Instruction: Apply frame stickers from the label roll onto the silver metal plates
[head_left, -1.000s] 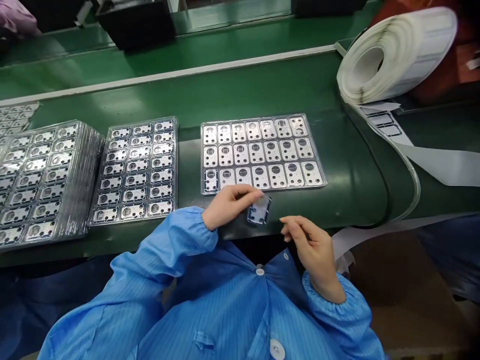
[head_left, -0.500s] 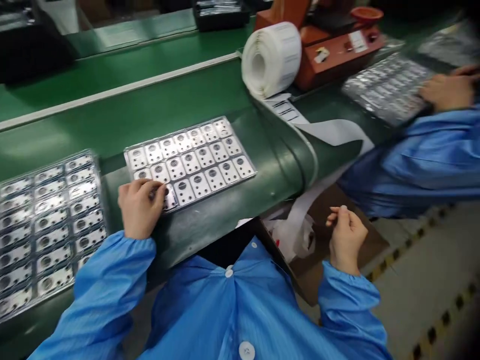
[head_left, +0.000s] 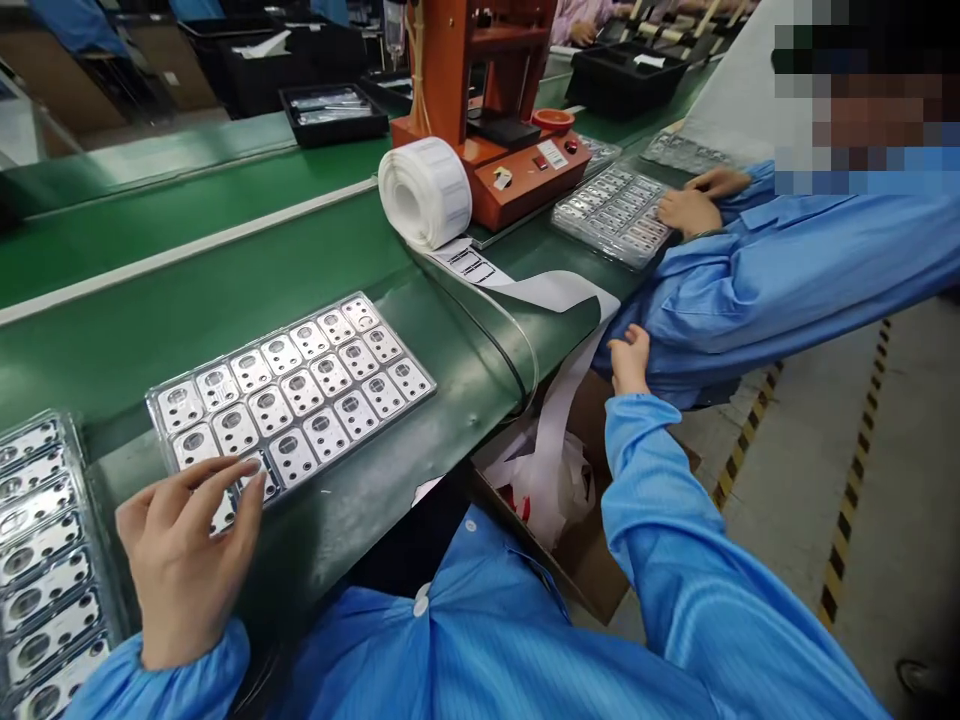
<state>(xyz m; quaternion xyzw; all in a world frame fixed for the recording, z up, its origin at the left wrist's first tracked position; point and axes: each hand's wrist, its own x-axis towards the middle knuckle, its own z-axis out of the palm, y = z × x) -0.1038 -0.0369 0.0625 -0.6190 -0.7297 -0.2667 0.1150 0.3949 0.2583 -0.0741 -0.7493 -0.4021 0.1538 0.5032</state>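
My left hand point(head_left: 191, 550) is at the near left corner of a clear plastic tray point(head_left: 420, 390) holding rows of silver metal plates with round and small holes. Its thumb and forefinger pinch at a dark-edged metal plate point(head_left: 259, 482) in the near row, partly covering it. My right hand point(head_left: 630, 360) is raised off the bench, right of the hanging label strip point(head_left: 562, 400). Its fingers are curled with the tips together; whatever is in them is too small to make out. A white label roll point(head_left: 427, 190) stands beyond, its strip trailing over the bench edge.
Another filled tray point(head_left: 45, 560) lies at left. An orange press machine point(head_left: 517, 170) stands behind the roll. At right a co-worker's hands point(head_left: 694, 210) rest on a further tray point(head_left: 615, 215). A cardboard box point(head_left: 592, 580) below the edge holds crumpled backing paper.
The view has swung right and up, showing more of the machine and the co-worker. My right hand has risen closer to the label strip. The left stays at the tray's near left corner.
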